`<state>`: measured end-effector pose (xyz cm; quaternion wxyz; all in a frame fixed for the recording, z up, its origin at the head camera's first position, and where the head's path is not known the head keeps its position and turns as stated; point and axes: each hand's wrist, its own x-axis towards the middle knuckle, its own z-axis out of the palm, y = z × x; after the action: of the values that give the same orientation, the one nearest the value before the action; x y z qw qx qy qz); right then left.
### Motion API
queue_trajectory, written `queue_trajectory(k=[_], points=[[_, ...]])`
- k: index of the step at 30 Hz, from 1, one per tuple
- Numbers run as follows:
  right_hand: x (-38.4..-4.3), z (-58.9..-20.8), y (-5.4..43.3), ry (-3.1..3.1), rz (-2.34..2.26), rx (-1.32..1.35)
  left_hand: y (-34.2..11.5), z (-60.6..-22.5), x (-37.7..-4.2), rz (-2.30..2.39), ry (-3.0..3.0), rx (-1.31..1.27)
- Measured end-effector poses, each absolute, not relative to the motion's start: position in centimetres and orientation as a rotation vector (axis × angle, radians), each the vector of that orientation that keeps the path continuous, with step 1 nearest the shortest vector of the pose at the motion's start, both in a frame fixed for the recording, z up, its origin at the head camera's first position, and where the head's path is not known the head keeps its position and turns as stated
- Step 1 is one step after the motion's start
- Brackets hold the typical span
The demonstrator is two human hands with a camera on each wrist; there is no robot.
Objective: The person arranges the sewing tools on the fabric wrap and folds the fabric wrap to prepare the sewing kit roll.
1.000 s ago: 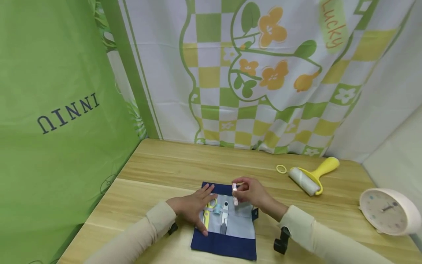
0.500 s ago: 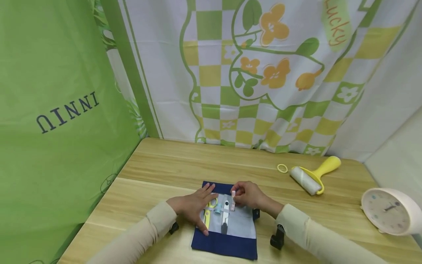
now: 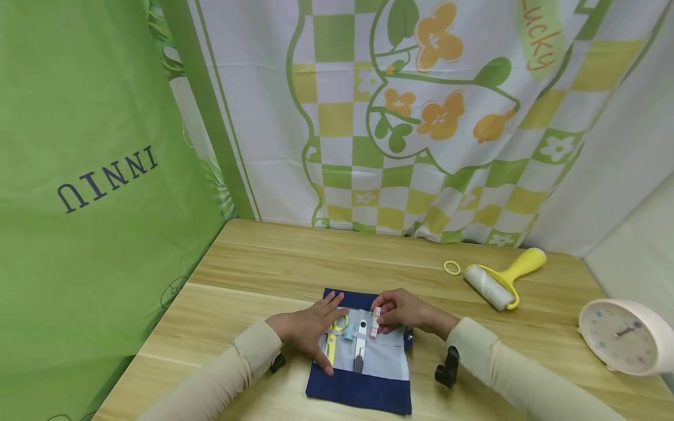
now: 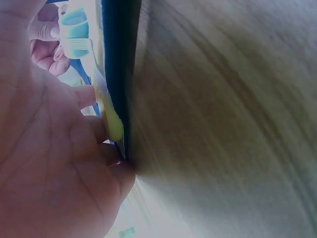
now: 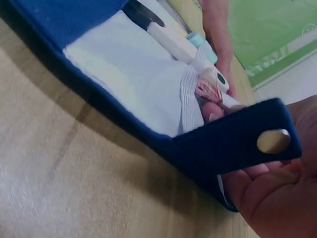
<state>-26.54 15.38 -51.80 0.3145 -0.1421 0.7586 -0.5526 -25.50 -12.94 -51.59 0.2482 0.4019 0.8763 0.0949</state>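
A navy fabric case (image 3: 358, 394) with a pale grey lining lies unfolded on the wooden table. Yellow scissors (image 3: 330, 346), a light blue thread spool (image 3: 349, 332) and a white tool with a dark grey end (image 3: 360, 345) sit side by side under its elastic band. My left hand (image 3: 309, 332) rests spread over the case's left side, beside the scissors. Between thumb and fingers my right hand (image 3: 401, 310) pinches a slim white piece with pinkish-red print (image 5: 208, 88), close by the elastic. The case's strap (image 5: 228, 131) with a metal snap partly hides that hand in the right wrist view.
Behind the case to the right lie a yellow-handled lint roller (image 3: 488, 286) and a yellow ring (image 3: 451, 268). A pale round clock (image 3: 616, 337) stands at the right edge. Curtains (image 3: 253, 117) close off the table's back and left.
My right hand has lowered the slim printed piece toward the elastic, beside the white tool. The left hand has stayed in place on the case.
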Motion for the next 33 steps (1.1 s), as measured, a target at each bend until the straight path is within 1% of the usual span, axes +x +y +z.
queue_trajectory(k=[6,12,15,28,33], points=[[-26.8,-51.7,15.6,2.035,-1.377,-0.406,-13.0,-51.4,-25.5,0.269,2.379,1.093],[-26.6,-51.3,14.8,2.259,-1.184,-0.617,-13.0,-51.2,-25.5,0.262,2.374,1.102],[-26.7,-51.2,14.3,2.346,-1.102,-0.68,-12.9,-51.2,-25.5,0.27,2.373,1.105],[-27.3,-50.8,13.4,2.42,-0.886,-0.778,-13.1,-51.1,-25.4,0.291,2.364,1.097],[-27.7,-50.6,13.3,2.344,-0.87,-0.789,-13.0,-51.0,-25.4,0.287,2.364,1.104]])
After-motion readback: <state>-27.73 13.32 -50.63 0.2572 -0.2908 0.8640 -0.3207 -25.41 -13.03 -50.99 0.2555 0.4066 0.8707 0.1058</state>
